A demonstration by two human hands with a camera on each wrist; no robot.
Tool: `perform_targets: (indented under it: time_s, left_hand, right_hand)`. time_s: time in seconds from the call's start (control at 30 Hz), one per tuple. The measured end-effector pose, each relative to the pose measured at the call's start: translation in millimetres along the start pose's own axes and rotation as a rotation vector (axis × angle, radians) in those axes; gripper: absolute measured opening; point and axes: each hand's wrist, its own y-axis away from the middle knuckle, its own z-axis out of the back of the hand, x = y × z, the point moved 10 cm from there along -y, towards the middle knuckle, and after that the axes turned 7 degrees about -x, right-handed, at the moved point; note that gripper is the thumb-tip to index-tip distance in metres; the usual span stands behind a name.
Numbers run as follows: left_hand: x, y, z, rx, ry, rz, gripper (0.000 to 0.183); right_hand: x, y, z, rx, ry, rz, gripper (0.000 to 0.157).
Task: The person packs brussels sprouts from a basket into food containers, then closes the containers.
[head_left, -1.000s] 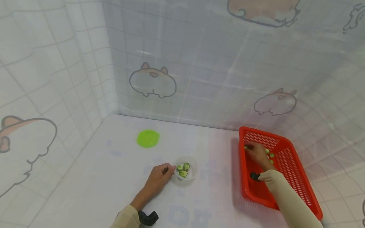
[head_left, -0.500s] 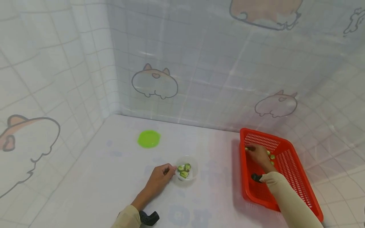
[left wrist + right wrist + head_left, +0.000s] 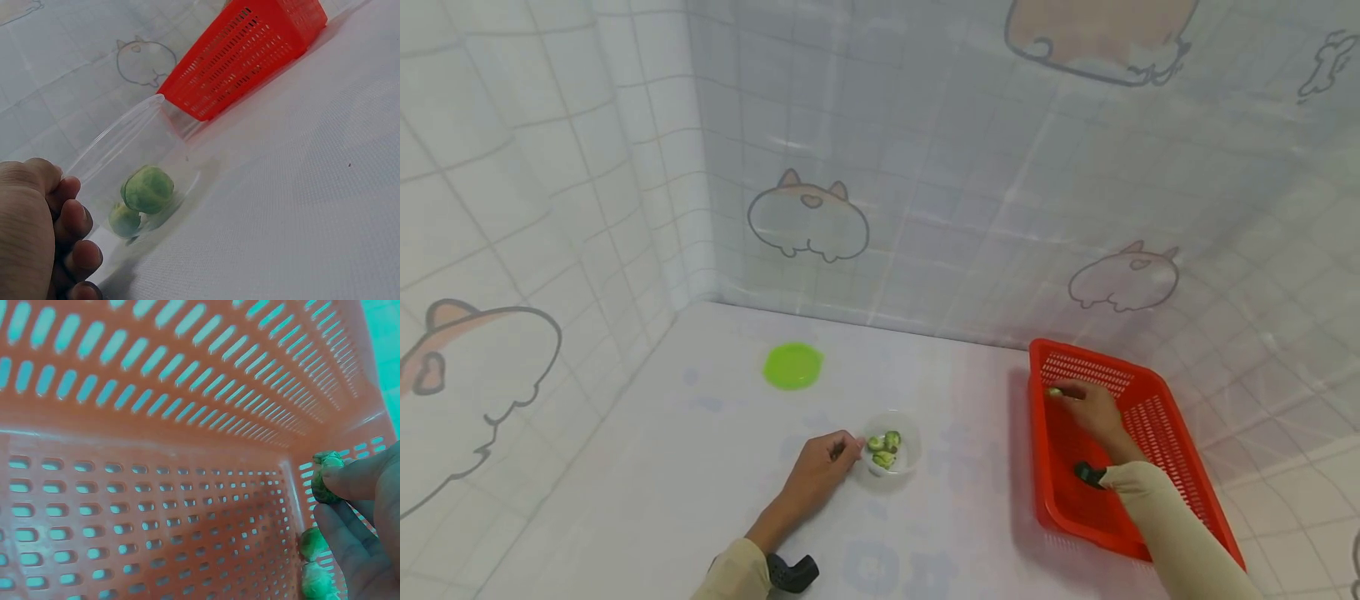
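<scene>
On the white table stands a clear plastic bowl (image 3: pixel 911 439) holding several Brussels sprouts (image 3: pixel 148 189). My left hand (image 3: pixel 822 467) pinches the bowl's near-left rim between thumb and curled fingers. Over at the right, my right hand (image 3: pixel 1092 410) is inside a red slotted basket (image 3: pixel 1043 467). Thumb and fingers of that hand pinch a Brussels sprout (image 3: pixel 323 484), close to the basket's left wall in the head view. Below the hand in the right wrist view, further sprouts (image 3: pixel 315 580) lie in the basket.
A bright green round lid (image 3: pixel 793 366) lies flat on the table, behind and left of the bowl. Patterned white sheeting (image 3: pixel 880 250) rises behind the table and along both sides. The basket's raised walls surround my right hand.
My right hand has shifted slightly right with the sprout pinched in its fingers. The sprouts seen beside it earlier are now hidden in the head view. My left hand stays on the bowl.
</scene>
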Motion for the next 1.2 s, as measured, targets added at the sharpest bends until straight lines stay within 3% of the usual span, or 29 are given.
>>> perform_targets:
  time_s: [0.27, 0.53, 1.0, 1.2]
  left_hand:
    - [0.7, 0.6, 0.4, -0.006, 0.001, 0.009, 0.036]
    - [-1.4, 0.8, -0.5, -0.001, 0.012, 0.017, 0.036]
    - [-6.8, 0.9, 0.4, 0.000, 0.010, 0.001, 0.037]
    - [-6.1, 0.4, -0.2, -0.001, 0.003, 0.004, 0.039]
  right_hand:
    - [-4, 14, 7.6, 0.041, -0.108, -0.093, 0.038]
    - [10, 31, 17.0, 0.073, -0.207, -0.141, 0.051]
    - [53, 58, 20.9, 0.136, -0.402, -0.123, 0.052]
    - [88, 65, 11.0, 0.135, -0.479, -0.016, 0.044]
